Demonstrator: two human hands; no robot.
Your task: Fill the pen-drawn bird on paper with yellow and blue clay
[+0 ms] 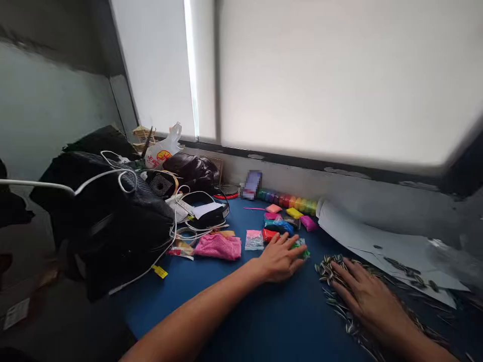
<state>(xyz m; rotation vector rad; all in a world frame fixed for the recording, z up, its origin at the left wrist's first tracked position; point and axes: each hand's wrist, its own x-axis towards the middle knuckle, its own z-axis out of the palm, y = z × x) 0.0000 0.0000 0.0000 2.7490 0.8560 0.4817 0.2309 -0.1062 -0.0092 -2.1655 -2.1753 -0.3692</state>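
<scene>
My left hand (282,259) lies flat with its fingers spread over a red packet (269,235) and a green packet (304,247), partly covering both. A blue packet (279,225), a yellow packet (294,213) and a magenta packet (308,223) lie just beyond. To the left of the fingers is a small clear bag with pink contents (254,240). My right hand (364,296) rests with fingers apart on a spread of striped sunflower seeds (350,328); some are hidden under the palm. Neither hand shows anything held.
Behind the packets runs a row of coloured tubs (287,200). White paper sheets (362,236) lie on the right of the blue table (241,317). At left are a pink cloth (218,247), a white cable (138,278), black bags (124,241) and a plastic bag (171,143).
</scene>
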